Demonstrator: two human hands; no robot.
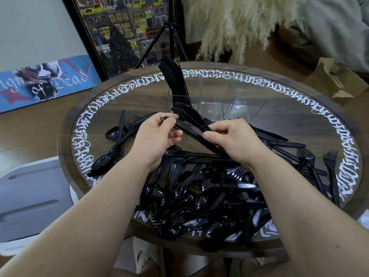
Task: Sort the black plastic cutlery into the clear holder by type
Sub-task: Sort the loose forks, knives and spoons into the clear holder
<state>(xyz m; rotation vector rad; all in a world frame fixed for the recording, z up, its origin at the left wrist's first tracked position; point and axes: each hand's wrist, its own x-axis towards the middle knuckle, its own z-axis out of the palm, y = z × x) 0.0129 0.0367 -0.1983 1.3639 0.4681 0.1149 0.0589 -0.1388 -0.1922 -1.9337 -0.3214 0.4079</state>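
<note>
— Where are the knives?
— A bundle of black knives (191, 120) sits between both hands. The right hand (235, 140) curls round the handles; the left hand (157, 136) pinches one knife near its end.
— And the holder?
— The clear holder (217, 96) stands just beyond the hands, with knives in the holder (173, 76) upright in its left compartment.
— The rest?
— A loose cutlery pile (199, 196) lies under the wrists, spoons (113, 144) left of the left hand, forks (319, 166) right of the right, all on the round table (299, 120).
</note>
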